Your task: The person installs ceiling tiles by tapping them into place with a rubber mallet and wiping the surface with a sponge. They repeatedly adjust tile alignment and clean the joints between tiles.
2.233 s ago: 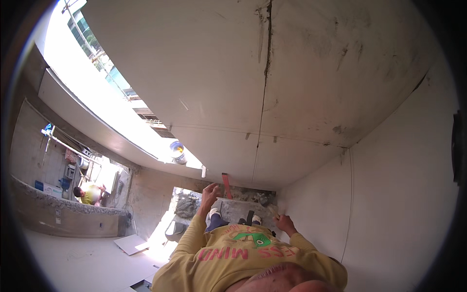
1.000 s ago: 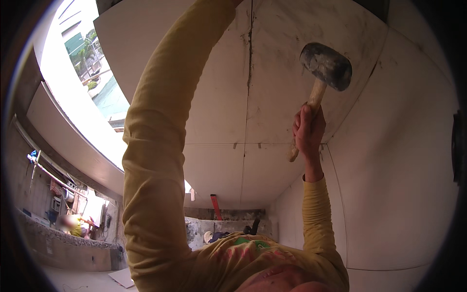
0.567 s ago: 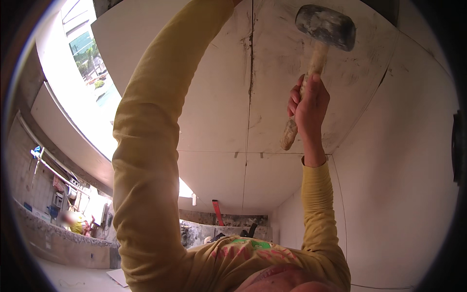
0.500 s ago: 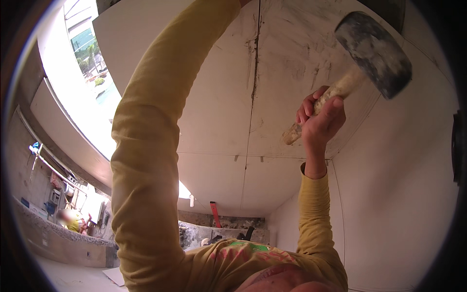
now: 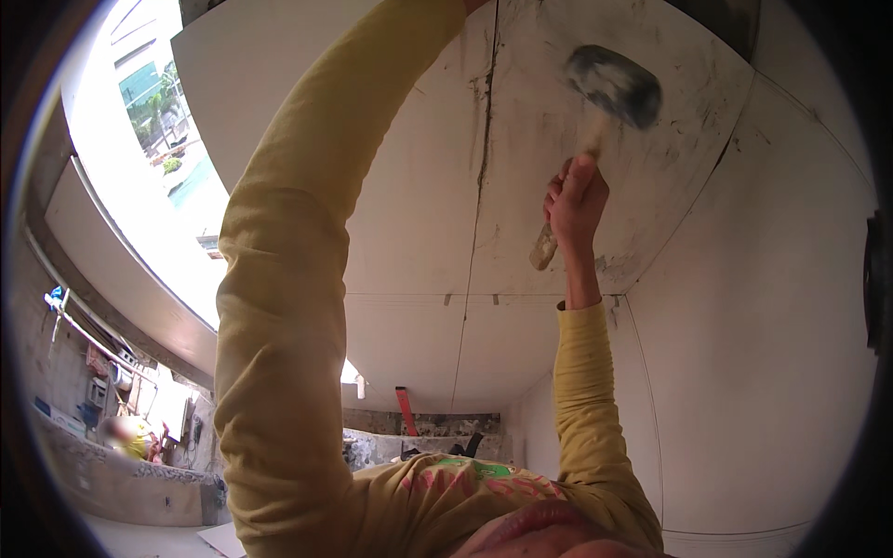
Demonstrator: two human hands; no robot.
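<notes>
STEP: tapping large wall tile (image 5: 595,177) level | right hand (image 5: 575,200), fingers wrapped round handle of rubber mallet (image 5: 609,88), head blurred at tile right of grout joint (image 5: 479,186) | left hand out of frame, fingers untellable | NEXT (judged): square, light blow.

One rubber mallet (image 5: 612,86) with a grey head and pale handle — blurred. One hand (image 5: 575,200) in view, the right, wrapped around that handle. Two yellow sleeves (image 5: 279,307), one on each raised arm. At least five large white tiles (image 5: 414,209) overhead and on the wall, split by dark joint lines; about four small spacer clips (image 5: 470,299) along the cross joint. One red upright tool (image 5: 406,411) far below. One distant person (image 5: 126,435) in yellow — blurred.
</notes>
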